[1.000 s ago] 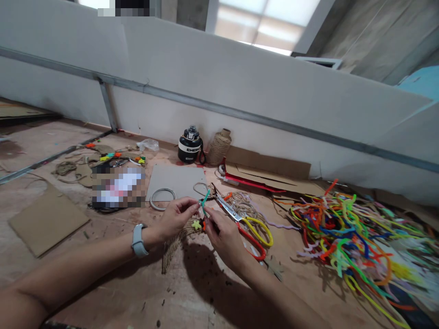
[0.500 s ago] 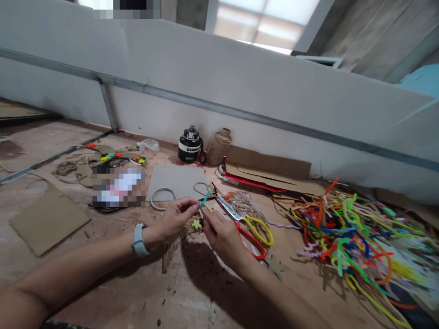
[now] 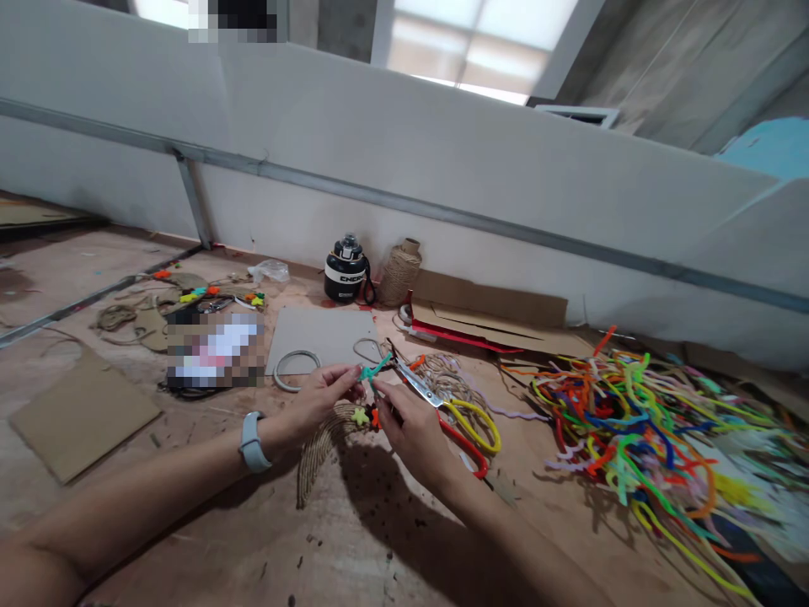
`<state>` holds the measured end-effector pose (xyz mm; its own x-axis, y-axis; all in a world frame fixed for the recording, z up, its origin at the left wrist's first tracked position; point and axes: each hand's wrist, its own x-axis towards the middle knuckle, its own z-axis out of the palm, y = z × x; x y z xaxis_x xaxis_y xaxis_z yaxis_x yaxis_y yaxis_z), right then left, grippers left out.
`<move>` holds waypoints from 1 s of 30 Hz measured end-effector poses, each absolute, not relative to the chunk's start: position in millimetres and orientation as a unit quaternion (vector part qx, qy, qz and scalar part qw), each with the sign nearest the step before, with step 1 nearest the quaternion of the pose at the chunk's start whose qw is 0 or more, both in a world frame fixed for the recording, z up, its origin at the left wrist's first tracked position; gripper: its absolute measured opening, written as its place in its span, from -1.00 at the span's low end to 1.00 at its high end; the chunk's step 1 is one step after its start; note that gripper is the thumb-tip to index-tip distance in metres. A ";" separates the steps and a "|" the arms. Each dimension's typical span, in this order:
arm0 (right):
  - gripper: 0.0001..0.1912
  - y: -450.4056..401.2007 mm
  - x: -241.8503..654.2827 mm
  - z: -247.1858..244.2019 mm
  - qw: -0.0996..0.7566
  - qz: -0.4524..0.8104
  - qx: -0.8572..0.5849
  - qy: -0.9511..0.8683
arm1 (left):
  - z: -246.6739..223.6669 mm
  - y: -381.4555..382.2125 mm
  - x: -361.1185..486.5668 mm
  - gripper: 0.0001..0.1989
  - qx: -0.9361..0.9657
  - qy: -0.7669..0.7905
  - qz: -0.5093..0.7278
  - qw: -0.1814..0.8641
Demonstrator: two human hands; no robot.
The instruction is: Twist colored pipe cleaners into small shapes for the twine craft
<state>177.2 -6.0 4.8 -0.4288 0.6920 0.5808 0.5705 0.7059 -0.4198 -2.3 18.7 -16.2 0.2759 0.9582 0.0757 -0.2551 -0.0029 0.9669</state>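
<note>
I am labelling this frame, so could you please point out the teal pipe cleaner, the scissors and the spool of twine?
teal pipe cleaner (image 3: pixel 375 369), head view, on its bent middle between the fingertips.
scissors (image 3: pixel 471 426), head view, on the yellow handle loop.
spool of twine (image 3: pixel 399 274), head view, on its wound side.

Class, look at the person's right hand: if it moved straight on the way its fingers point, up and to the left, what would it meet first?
Most likely the left hand, whose fingertips pinch the same teal pipe cleaner that the right hand holds. Beyond it lies the grey ring, though depth is hard to judge.
</note>
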 end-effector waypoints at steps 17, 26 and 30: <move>-0.67 -6.8 175.9 7.1 0.374 0.088 -0.341 -0.858 | -16.4 17.1 2.0 -0.57 0.494 0.334 0.478 0.645; -0.71 -7.7 174.0 -1.9 0.358 0.094 -0.335 -0.866 | -23.2 11.9 5.7 -0.59 0.467 0.356 0.517 0.623; -0.70 -5.7 173.2 -10.2 0.352 0.076 -0.324 -0.875 | -25.0 11.3 7.7 -0.58 0.446 0.356 0.524 0.633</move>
<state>173.2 -5.7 -10.2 -0.5427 0.6199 0.5667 0.5124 0.7790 -0.3615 7.7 11.3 -25.0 0.1979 0.9801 0.0165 -0.3455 0.0540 0.9369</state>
